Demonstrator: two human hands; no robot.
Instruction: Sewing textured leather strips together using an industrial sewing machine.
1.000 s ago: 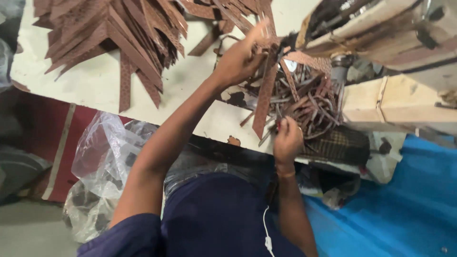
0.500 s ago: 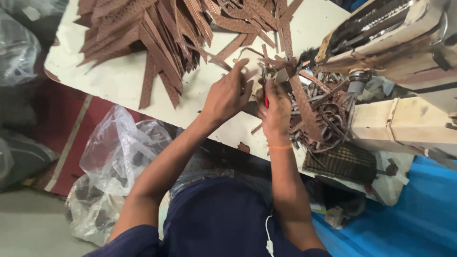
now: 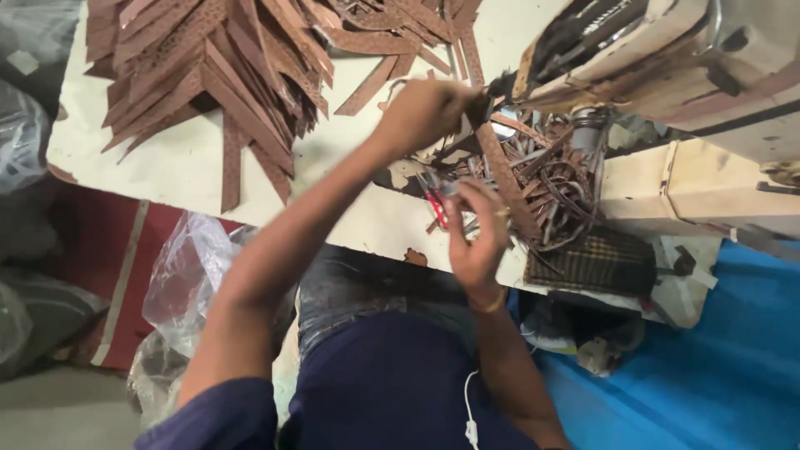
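A: Item one, the largest?

B: The worktop, pale and chipped along its near edge, is carrying everything. Next, the cream sewing machine is sitting at the upper right.

A: And the stock?

B: A big fan-shaped pile of brown strips is lying at the upper left of the worktop, well apart from the hands. A smaller tangle of offcuts is lying at the foot of the machine, just beside both hands.

A: Below the worktop?

B: A crumpled clear plastic bag is hanging on the left, a blue sheet is spreading on the right, and a dark checked cloth is lying at the worktop's near edge under the tangle.

A: Now the hands.

B: The left hand is reaching forward over the worktop, its fingers closing round the top end of one brown strip. That strip is running down and to the right from the left hand, across the tangle.

A: The right?

B: The right hand is hovering near the worktop's front edge, fingers curling partly in; it is touching the strip's lower stretch, but I cannot tell whether it is gripping it.

A: Smallest item?

B: A red-handled tool is lying just beside the right hand's fingers.
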